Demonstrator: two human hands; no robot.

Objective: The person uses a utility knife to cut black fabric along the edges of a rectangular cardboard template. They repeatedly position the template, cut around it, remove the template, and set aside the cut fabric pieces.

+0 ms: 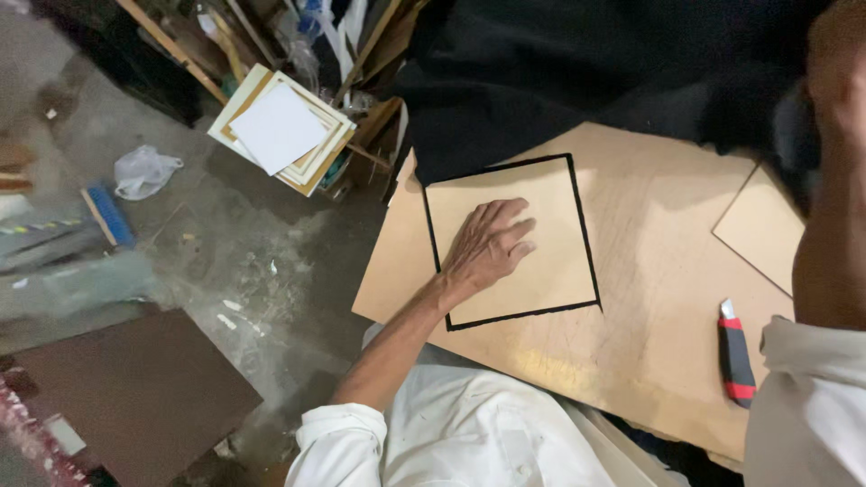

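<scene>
— Left hand?
— Flat, fingers together, pressing the square board edged in black, on the plywood sheet.
— Right hand?
— Blurred at the frame edge — cannot tell. Utility knife lies nearby.

A red and black utility knife lies on the big wooden board, right of its middle. A smaller tan square sits near the board's right edge, black cloth drapes behind it, stacked frames and a crumpled plastic bag lie left of it
</scene>
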